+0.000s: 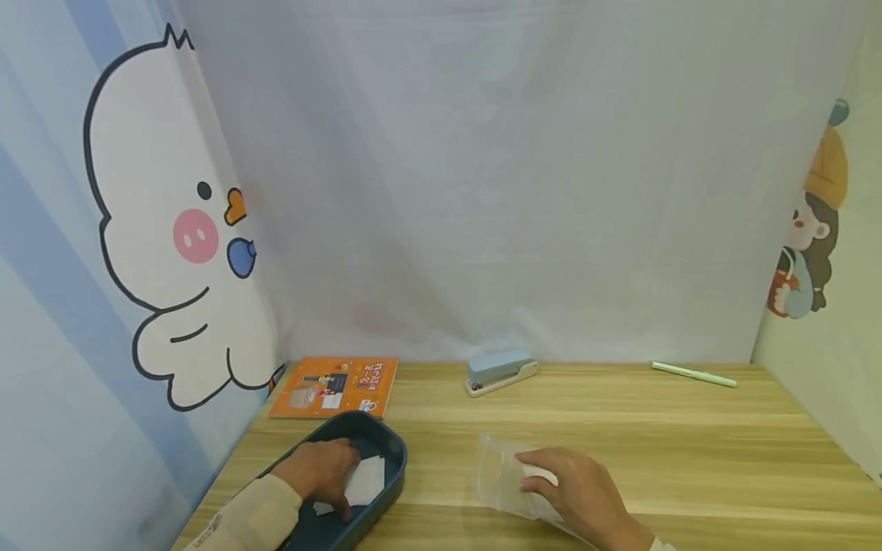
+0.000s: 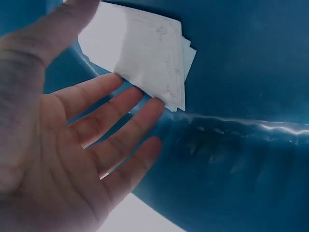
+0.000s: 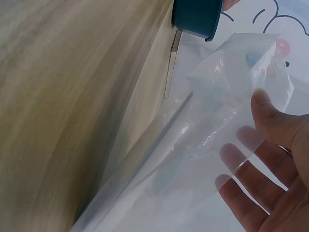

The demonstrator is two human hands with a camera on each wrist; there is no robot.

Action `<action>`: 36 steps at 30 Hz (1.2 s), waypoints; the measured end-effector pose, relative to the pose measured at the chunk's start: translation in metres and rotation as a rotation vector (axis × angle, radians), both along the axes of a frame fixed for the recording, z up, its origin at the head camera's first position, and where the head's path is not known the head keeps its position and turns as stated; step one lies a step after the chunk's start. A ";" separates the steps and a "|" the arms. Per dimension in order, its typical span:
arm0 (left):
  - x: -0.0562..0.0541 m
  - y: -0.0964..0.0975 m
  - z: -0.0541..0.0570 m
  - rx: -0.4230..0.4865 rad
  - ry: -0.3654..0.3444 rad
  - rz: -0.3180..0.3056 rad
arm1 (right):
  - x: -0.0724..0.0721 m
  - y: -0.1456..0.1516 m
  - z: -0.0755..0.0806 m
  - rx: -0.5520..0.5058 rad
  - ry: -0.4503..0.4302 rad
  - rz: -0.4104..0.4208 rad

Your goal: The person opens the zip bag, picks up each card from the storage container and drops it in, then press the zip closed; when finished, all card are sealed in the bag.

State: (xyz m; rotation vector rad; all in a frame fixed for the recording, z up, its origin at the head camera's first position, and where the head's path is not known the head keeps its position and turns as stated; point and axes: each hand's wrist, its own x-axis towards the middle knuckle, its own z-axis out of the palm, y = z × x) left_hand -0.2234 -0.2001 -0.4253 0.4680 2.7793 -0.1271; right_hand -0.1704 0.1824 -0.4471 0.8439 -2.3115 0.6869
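Note:
My left hand (image 1: 320, 468) reaches into a dark blue tray (image 1: 398, 455). Inside lies a small stack of white paper slips (image 1: 365, 480), its edges slightly fanned. In the left wrist view the fingertips (image 2: 155, 105) meet one edge of the stack, while the thumb overlaps its upper left corner, holding it between them. My right hand (image 1: 577, 486) pinches a clear plastic bag (image 1: 498, 474) above the table, right of the tray. The bag's mouth gapes toward the left. In the right wrist view the thumb lies on the near film and the other fingers show through the plastic.
An orange booklet (image 1: 334, 388) lies behind the tray at the left. A blue and white stapler (image 1: 501, 372) stands at the back middle of the wooden table (image 1: 689, 451). Farther right is a light green pen (image 1: 694, 374). Hanging cloth walls border the table.

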 end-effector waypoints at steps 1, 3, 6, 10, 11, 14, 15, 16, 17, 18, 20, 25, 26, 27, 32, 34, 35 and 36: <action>0.000 0.000 -0.001 -0.001 0.010 -0.005 | 0.000 0.000 0.000 -0.001 0.004 0.002; 0.001 -0.001 -0.002 0.003 0.021 -0.008 | 0.000 0.000 -0.001 0.000 0.011 0.005; 0.001 -0.002 -0.004 0.015 0.024 0.000 | 0.000 0.000 -0.002 0.001 0.003 0.007; 0.000 -0.003 -0.006 0.015 0.010 0.015 | 0.002 0.000 -0.003 0.006 -0.023 0.009; 0.000 -0.003 -0.006 0.017 0.004 0.020 | 0.002 0.000 -0.003 0.008 -0.026 0.010; 0.000 -0.003 -0.006 0.022 -0.010 0.034 | 0.003 0.000 -0.003 0.012 -0.042 0.008; 0.000 -0.003 -0.007 0.026 -0.011 0.037 | 0.004 -0.001 -0.003 0.013 -0.051 0.006; 0.001 -0.003 -0.007 0.030 -0.011 0.039 | 0.004 -0.001 -0.004 0.013 -0.059 0.006; 0.001 -0.003 -0.006 0.029 -0.011 0.039 | 0.005 -0.001 -0.004 0.013 -0.068 0.003; 0.001 -0.003 -0.006 0.025 -0.012 0.034 | 0.006 -0.001 -0.004 0.012 -0.076 0.002; 0.002 -0.003 -0.005 0.018 -0.004 0.023 | 0.007 -0.001 -0.004 0.011 -0.086 0.004; 0.000 -0.007 -0.001 0.049 0.026 -0.018 | 0.006 -0.001 -0.005 0.010 -0.075 0.014; 0.000 -0.008 0.000 0.075 0.026 -0.020 | 0.006 -0.001 -0.005 0.009 -0.071 0.016; 0.000 -0.010 0.002 0.110 0.025 -0.015 | 0.006 -0.001 -0.005 0.007 -0.067 0.018; 0.000 -0.014 0.021 0.310 0.026 0.031 | 0.005 0.001 -0.006 0.012 -0.045 0.034; 0.001 -0.012 0.031 0.359 0.053 0.026 | 0.004 0.001 -0.005 0.014 -0.039 0.037; 0.002 -0.010 0.037 0.376 0.066 0.013 | 0.003 0.001 -0.004 0.014 -0.040 0.036; 0.002 -0.008 0.041 0.393 0.076 -0.001 | 0.003 0.001 -0.003 0.013 -0.042 0.035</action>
